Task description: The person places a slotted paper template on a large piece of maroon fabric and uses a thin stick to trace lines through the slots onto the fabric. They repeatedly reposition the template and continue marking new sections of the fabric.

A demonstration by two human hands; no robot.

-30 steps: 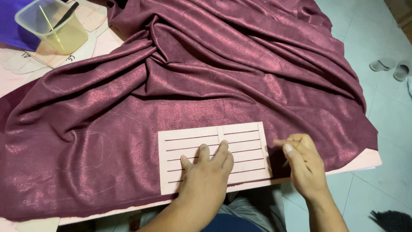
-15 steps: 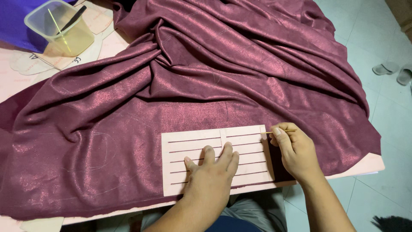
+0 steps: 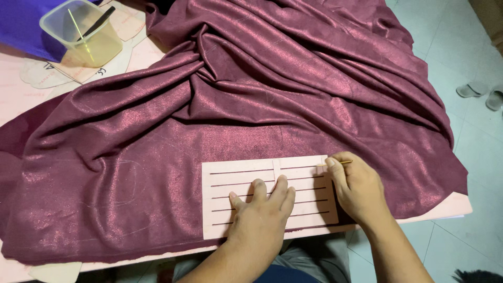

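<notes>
Across the pink table [image 3: 456, 205] a large sheet of shiny maroon cloth [image 3: 251, 99] is spread, flat near the person and bunched into deep folds farther away, with one edge hanging over the far right side toward the tiled floor [image 3: 461, 47]. Faint curved chalk lines show on the flat part at the left. On the cloth's near edge, just in front of the person, lies a pink rectangular card with long narrow slots cut across it, the template [image 3: 220, 181]. The left hand [image 3: 262, 215] lies flat on this template, fingers spread and pressing it down, gripping nothing. The right hand [image 3: 359, 191] rests at the template's right edge, thumb and forefinger pinched closed on a thin yellow marking stick [image 3: 340, 163] whose tip sits at the upper right corner of the card, level with the top slot. At the far left corner a clear plastic tub [image 3: 84, 32] stands on pale paper pattern pieces [image 3: 36, 76], holding a dark pen and a thin yellow stick, beside a piece of purple fabric [image 3: 23, 23]. On the floor at the right edge lies a pair of grey slippers [image 3: 479, 94].
</notes>
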